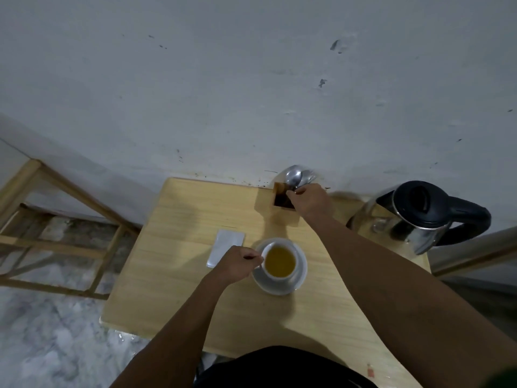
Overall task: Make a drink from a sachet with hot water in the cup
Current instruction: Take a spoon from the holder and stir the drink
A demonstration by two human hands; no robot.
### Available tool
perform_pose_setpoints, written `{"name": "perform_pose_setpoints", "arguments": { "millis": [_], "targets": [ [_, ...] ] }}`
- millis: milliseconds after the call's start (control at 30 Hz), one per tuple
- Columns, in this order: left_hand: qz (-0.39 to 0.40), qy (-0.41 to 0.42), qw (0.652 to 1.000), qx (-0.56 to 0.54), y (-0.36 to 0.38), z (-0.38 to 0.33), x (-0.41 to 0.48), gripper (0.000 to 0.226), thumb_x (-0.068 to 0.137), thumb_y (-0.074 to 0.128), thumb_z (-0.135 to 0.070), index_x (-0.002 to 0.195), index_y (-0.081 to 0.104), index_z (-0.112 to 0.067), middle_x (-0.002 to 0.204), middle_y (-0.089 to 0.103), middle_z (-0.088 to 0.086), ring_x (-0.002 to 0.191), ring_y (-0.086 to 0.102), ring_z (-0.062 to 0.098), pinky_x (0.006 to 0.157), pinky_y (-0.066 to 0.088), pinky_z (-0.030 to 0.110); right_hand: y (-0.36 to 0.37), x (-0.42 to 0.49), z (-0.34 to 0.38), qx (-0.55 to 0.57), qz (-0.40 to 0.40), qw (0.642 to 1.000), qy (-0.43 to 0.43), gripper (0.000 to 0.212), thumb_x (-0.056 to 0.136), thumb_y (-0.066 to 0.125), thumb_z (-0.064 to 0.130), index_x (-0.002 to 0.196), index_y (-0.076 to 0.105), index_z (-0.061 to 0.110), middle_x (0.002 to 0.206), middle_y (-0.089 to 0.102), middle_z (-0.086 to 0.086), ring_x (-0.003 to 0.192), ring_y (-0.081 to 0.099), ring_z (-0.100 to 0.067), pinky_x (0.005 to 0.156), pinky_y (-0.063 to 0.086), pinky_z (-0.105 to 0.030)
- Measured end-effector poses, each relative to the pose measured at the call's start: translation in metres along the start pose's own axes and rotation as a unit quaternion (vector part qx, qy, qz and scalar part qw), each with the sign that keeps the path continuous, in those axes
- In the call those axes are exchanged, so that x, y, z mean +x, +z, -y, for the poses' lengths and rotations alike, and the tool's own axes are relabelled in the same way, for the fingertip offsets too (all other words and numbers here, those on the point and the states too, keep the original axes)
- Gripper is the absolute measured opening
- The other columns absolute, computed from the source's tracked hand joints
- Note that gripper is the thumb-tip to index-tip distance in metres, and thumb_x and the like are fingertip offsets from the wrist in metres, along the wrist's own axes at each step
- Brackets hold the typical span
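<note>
A white cup point(280, 263) filled with yellow-brown liquid stands on a white saucer point(299, 278) in the middle of the small wooden table point(179, 275). My left hand point(237, 263) is closed on the cup's handle at its left side. A white sachet point(225, 246) lies flat just left of the saucer, partly under my left hand. My right hand point(309, 201) reaches to the wooden cutlery holder point(281, 200) at the table's back edge and pinches the handle of a metal spoon point(293, 176) that stands in it among others.
A steel electric kettle point(414, 217) with a black lid and handle stands at the table's right back corner. The table is against a grey wall. A wooden frame point(56, 219) stands on the marble floor to the left.
</note>
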State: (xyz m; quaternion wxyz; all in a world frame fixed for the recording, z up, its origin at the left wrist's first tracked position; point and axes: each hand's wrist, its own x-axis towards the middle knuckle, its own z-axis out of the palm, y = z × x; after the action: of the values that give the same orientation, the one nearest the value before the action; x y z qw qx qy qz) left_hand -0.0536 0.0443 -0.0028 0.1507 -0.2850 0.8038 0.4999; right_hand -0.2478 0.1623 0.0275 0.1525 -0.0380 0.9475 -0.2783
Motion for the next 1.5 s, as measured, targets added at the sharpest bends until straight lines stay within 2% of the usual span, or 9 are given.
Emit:
{"name": "perform_pose_setpoints", "arguments": {
  "millis": [233,300,700,900,1000,1133,1233,1367,1500],
  "targets": [
    [0.038,0.035,0.999,0.002,-0.007,0.007,0.009,0.018,0.087,0.065,-0.024,0.089,0.075,-0.010,0.082,0.067,0.000,0.067,0.058,0.001,0.062,0.044,0.018,0.017,0.008,0.009,-0.015,-0.050,0.998,0.034,0.038,0.080,0.064,0.057,0.069,0.072,0.021,0.062,0.065,0.004,0.060,0.063,-0.016,0.050,0.041,-0.023],
    [0.043,0.043,0.998,0.005,-0.008,0.009,0.011,0.018,0.087,0.065,-0.025,0.089,0.075,-0.010,0.080,0.066,-0.001,0.065,0.057,0.001,0.061,0.043,0.018,0.020,0.009,0.010,-0.010,-0.060,0.997,0.046,0.032,0.081,0.063,0.051,0.070,0.073,0.023,0.063,0.066,0.005,0.061,0.064,-0.016,0.053,0.046,-0.024],
    [0.048,0.049,0.998,-0.011,-0.005,0.017,0.016,0.020,0.087,0.064,-0.024,0.087,0.074,-0.007,0.087,0.072,0.006,0.073,0.062,0.007,0.066,0.048,0.019,0.017,-0.017,0.020,0.078,-0.162,0.983,0.040,0.021,0.087,0.056,0.041,0.090,0.073,0.028,0.075,0.067,0.008,0.072,0.063,-0.017,0.058,0.039,-0.024],
    [0.036,0.051,0.998,-0.021,-0.004,0.019,0.013,0.020,0.087,0.065,-0.027,0.089,0.074,-0.010,0.079,0.070,0.000,0.059,0.057,0.001,0.056,0.044,0.013,-0.015,-0.051,0.010,0.208,-0.223,0.950,-0.061,0.020,0.090,0.062,0.033,0.100,0.073,0.020,0.092,0.065,0.009,0.080,0.060,-0.007,0.070,0.050,-0.027],
    [0.019,0.054,0.998,-0.036,-0.001,0.018,0.010,0.018,0.086,0.066,-0.027,0.089,0.074,-0.011,0.082,0.071,0.003,0.062,0.058,0.005,0.062,0.047,0.022,-0.038,-0.078,-0.001,0.279,-0.227,0.924,-0.128,0.013,0.090,0.066,0.020,0.099,0.072,0.013,0.098,0.064,0.003,0.084,0.059,0.006,0.072,0.045,-0.007],
    [-0.019,0.066,0.997,-0.038,0.007,0.018,0.002,0.015,0.089,0.063,-0.023,0.088,0.071,-0.011,0.077,0.067,0.004,0.057,0.055,0.006,0.058,0.044,0.022,-0.058,-0.115,-0.016,0.325,-0.246,0.896,-0.178,0.004,0.089,0.068,0.009,0.092,0.069,0.011,0.097,0.065,-0.006,0.083,0.060,0.009,0.070,0.045,-0.004],
    [-0.041,0.062,0.996,-0.055,0.012,0.018,-0.002,0.015,0.090,0.061,-0.020,0.094,0.071,-0.009,0.079,0.067,0.004,0.059,0.056,0.010,0.062,0.047,0.027,-0.064,-0.137,-0.029,0.396,-0.208,0.878,-0.173,0.005,0.091,0.064,0.005,0.088,0.063,0.002,0.079,0.072,-0.001,0.074,0.067,0.001,0.069,0.049,-0.011],
    [-0.061,0.055,0.995,-0.062,0.017,0.019,-0.004,0.017,0.089,0.061,-0.022,0.094,0.071,-0.009,0.077,0.066,0.004,0.067,0.057,0.020,0.074,0.053,0.041,-0.055,-0.157,-0.053,0.379,-0.108,0.901,-0.181,0.007,0.097,0.056,0.011,0.093,0.059,0.017,0.069,0.069,-0.002,0.064,0.069,-0.018,0.064,0.055,-0.027],
    [-0.076,0.047,0.994,-0.064,0.021,0.019,-0.006,0.015,0.089,0.060,-0.023,0.092,0.070,-0.012,0.078,0.067,0.004,0.070,0.059,0.023,0.076,0.054,0.044,-0.030,-0.163,-0.082,0.236,-0.036,0.958,-0.158,0.022,0.101,0.047,0.034,0.112,0.063,0.025,0.066,0.058,0.017,0.058,0.052,-0.003,0.059,0.047,-0.029]
  ]
}}
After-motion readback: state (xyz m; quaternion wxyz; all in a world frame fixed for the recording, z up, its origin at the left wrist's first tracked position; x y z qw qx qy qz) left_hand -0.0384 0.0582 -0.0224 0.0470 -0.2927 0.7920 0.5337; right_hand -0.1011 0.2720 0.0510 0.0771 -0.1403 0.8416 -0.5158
